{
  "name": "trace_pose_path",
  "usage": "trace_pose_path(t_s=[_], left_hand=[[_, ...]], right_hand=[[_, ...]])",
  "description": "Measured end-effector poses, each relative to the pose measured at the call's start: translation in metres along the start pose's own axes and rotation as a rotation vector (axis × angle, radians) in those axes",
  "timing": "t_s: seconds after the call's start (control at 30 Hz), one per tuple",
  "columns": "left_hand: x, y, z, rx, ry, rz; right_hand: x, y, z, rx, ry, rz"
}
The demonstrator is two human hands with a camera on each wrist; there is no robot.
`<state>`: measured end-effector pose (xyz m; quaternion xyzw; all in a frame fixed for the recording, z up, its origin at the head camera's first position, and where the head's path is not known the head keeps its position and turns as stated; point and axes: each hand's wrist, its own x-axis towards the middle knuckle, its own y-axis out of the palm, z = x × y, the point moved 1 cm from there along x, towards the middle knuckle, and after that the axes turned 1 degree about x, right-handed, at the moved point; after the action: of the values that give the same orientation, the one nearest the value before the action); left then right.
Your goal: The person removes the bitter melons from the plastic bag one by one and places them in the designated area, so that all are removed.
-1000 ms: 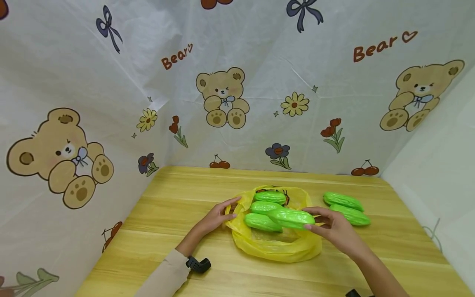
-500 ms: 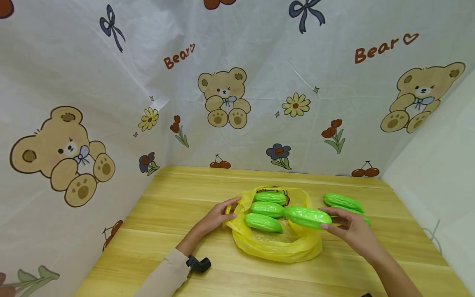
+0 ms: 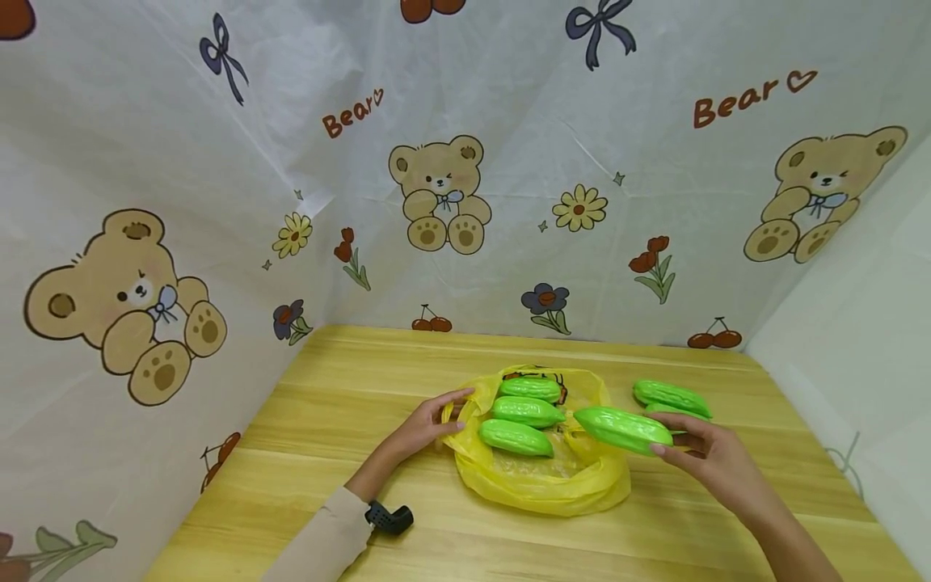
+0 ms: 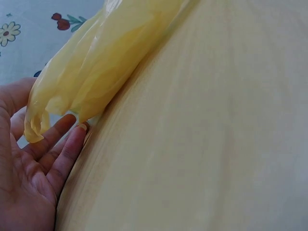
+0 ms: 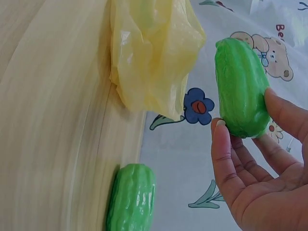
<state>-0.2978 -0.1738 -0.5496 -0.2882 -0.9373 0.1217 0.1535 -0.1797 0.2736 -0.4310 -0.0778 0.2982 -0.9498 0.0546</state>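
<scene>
My right hand (image 3: pixel 716 465) pinches the near end of a green, ridged bitter melon (image 3: pixel 623 429) between thumb and fingers. The melon hangs in the air over the right rim of a yellow plastic bag (image 3: pixel 545 497); in the right wrist view, the melon (image 5: pixel 240 86) stands clear of the bag (image 5: pixel 154 53). At the bag's left edge, my left hand (image 3: pixel 423 424) holds the rim, with the bag's loose handle (image 4: pixel 86 82) between thumb and fingers in the left wrist view. Inside the open bag lie a rear melon (image 3: pixel 529 390), a middle melon (image 3: pixel 527 411) and a front melon (image 3: pixel 515 437).
Two more bitter melons lie on the wooden table (image 3: pixel 305 453) right of the bag: a rear one (image 3: pixel 671 398) and another (image 3: pixel 680 411) partly hidden by my right hand. A bear-printed sheet (image 3: pixel 524 162) rises behind the table, and a white wall (image 3: pixel 858 339) stands at right.
My right hand has moved right with the bitter melon, from above the bag's middle to its right rim. The left hand and the melons in the bag have stayed put.
</scene>
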Motion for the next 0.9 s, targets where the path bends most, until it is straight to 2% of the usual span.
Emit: trace_pose_path(t_s=[0.37,0.5,0.9], left_hand=[[-0.001,0.001,-0.006,-0.017,0.021,-0.015],[-0.001,0.000,-0.002,0.015,0.044,-0.025],[-0.001,-0.001,0.000,0.006,0.040,-0.023]], right_hand=[[-0.009,-0.014,-0.020,0.013,0.019,-0.022],[-0.013,-0.018,-0.026,0.010,0.023,-0.026],[-0.020,-0.031,-0.042,-0.019,0.052,-0.026]])
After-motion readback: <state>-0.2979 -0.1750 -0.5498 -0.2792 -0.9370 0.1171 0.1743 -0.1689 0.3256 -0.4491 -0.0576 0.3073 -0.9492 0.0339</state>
